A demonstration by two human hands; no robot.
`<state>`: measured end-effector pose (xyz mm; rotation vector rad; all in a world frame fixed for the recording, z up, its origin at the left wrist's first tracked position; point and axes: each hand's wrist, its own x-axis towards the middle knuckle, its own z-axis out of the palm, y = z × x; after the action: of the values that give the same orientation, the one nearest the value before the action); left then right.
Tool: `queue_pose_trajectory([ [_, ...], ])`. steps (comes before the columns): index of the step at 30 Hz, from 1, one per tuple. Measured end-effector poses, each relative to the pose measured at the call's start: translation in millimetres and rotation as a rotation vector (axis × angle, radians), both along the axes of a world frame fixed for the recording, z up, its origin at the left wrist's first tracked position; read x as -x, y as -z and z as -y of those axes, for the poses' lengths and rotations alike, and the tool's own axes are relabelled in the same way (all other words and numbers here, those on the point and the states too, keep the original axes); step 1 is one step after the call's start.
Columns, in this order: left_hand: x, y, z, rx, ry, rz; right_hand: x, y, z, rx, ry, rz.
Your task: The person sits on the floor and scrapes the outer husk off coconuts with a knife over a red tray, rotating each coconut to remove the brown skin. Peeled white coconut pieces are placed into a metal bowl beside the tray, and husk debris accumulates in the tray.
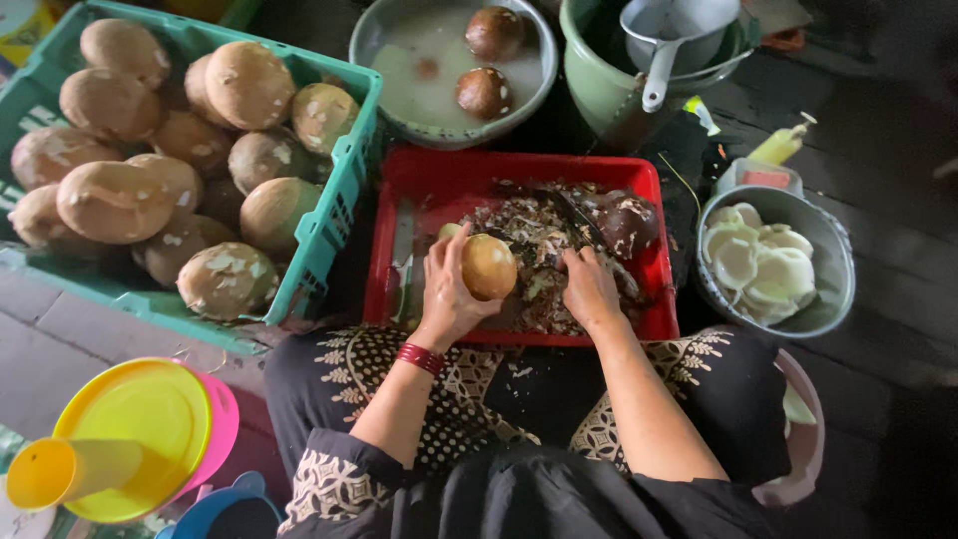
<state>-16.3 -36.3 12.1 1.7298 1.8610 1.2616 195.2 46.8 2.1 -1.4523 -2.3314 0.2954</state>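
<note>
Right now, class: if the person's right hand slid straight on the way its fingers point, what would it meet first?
The right hand points up-picture into the heap of peelings in the red tray; probably that first, though depth is unclear.

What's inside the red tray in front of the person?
The red tray holds a heap of brown peelings, a dark husked piece and a knife. The heap and both hands hide the tray's floor.
</note>
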Motion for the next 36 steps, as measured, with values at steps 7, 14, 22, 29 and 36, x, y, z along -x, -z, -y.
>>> queue_pose_trajectory([
  [7, -1, 1, 9, 0.048, -0.084, 0.047, 31, -10, 5, 0.072, -0.017, 0.091],
  [14, 5, 4, 15, 0.098, 0.103, 0.534, 29, -10, -5, 0.541, 0.151, 0.017],
  [22, 5, 7, 17, 0.181, -0.099, 0.022, -11, -7, -3, 0.677, 0.058, -0.833],
  [29, -19, 12, 7, 0.251, -0.117, -0.014, 17, -17, 3, 0.563, 0.178, -0.498],
  [36, -23, 27, 12, 0.106, -0.05, -0.068, 31, -2, 24, 0.498, 0.08, -0.239],
])
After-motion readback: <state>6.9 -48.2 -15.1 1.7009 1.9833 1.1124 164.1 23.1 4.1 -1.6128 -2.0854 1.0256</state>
